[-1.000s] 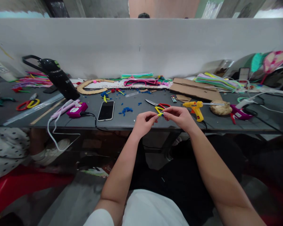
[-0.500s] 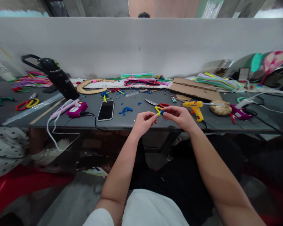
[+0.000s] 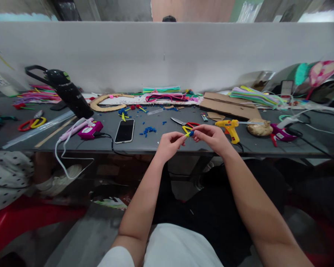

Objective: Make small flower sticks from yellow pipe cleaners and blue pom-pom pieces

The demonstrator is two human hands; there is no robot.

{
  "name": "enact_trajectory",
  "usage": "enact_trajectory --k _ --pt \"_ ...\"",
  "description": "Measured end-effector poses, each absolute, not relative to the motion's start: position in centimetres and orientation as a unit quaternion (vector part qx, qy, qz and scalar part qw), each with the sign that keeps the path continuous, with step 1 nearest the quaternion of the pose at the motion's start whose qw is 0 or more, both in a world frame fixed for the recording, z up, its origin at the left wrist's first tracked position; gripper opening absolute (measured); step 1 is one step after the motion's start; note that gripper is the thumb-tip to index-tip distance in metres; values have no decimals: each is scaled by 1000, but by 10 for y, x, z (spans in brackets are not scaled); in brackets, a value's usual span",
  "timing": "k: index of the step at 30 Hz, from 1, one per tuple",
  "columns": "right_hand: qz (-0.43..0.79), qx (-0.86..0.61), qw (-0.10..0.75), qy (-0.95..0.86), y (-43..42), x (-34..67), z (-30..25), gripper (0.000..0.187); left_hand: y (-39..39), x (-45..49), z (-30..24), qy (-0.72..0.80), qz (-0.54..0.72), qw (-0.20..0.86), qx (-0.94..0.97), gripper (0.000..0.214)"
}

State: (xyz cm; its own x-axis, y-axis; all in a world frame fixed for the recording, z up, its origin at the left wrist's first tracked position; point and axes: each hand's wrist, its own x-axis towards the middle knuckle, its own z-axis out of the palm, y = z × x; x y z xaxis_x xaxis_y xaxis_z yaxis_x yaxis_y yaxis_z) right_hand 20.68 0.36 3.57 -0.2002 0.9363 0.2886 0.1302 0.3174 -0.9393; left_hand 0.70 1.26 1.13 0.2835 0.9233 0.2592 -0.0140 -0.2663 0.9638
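My left hand (image 3: 169, 144) is closed in a pinch on a small yellow pipe-cleaner piece (image 3: 187, 135) above the table's front edge. At its right end sits a small blue piece (image 3: 192, 133), pinched between the thumb and fingers of my right hand (image 3: 210, 138). The two pieces touch, though my fingers partly hide the join. Just behind my hands lie scissors (image 3: 179, 121) with red and yellow handles, blades pointing left. A loose pile of short blue pieces (image 3: 148, 131) rests to the left of my hands.
A phone (image 3: 125, 131) and a black bottle (image 3: 69, 94) are on the left. To the right lie a yellow glue gun (image 3: 230, 129), cardboard (image 3: 231, 104) and a purple glue gun (image 3: 285, 133). A pale partition (image 3: 164, 40) runs along the back. Another person's dotted clothing (image 3: 9, 176) shows at left.
My fingers have shifted very slightly around the yellow and blue pieces. Both hands keep nearly the same place, and the things on the table have not moved.
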Motion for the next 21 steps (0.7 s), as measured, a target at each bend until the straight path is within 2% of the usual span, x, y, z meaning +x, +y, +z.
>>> enact_trajectory --k 8,21 --pt "410 -431 494 -634 6 204 32 34 11 10 6 371 511 319 707 22" --pt "381 -443 515 -627 7 200 28 29 10 11 6 371 505 288 724 23"
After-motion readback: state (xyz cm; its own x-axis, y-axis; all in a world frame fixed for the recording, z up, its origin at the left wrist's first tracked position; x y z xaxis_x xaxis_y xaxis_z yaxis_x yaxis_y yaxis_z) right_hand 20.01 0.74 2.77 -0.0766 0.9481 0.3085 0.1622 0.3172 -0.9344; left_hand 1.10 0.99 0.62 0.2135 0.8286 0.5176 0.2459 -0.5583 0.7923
